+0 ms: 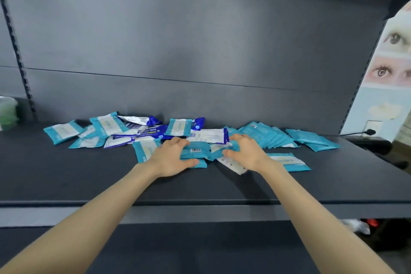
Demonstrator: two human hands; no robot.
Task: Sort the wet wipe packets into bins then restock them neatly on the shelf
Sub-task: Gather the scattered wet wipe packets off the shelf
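Left forearm [89, 218], bare from the lower edge of the view to the wrist, right forearm [311, 213] bare likewise, both slender, left hand [171, 158] bare, right hand [244, 151] bare, fingernails too small to make out

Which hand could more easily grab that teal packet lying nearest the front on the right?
Probably the right hand: the teal packet lies just beside its wrist. The left hand is farther off, on the other side of the teal bundle both hands grip.
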